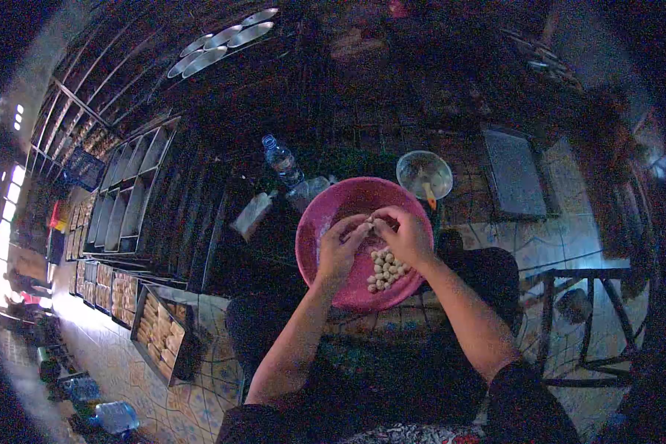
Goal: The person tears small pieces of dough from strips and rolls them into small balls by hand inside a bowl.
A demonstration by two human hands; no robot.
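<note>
A pink basin [362, 186] rests at my lap, with a pile of small pale dough balls [386, 271] in its lower right part. Over the middle of the basin, my left hand [339, 248] and my right hand [405, 235] meet at the fingertips. Both are closed in a pinch around a small pale piece of dough, mostly hidden by the fingers. White powder shows on the basin's inner left side, beside my left hand.
Behind the basin stand a clear plastic bottle [283, 161] and a bowl [424, 173] with an orange-handled utensil. A plastic bag [253, 214] lies left of it. Trays of bread [159, 333] line the left floor. A black metal frame [588, 325] stands right.
</note>
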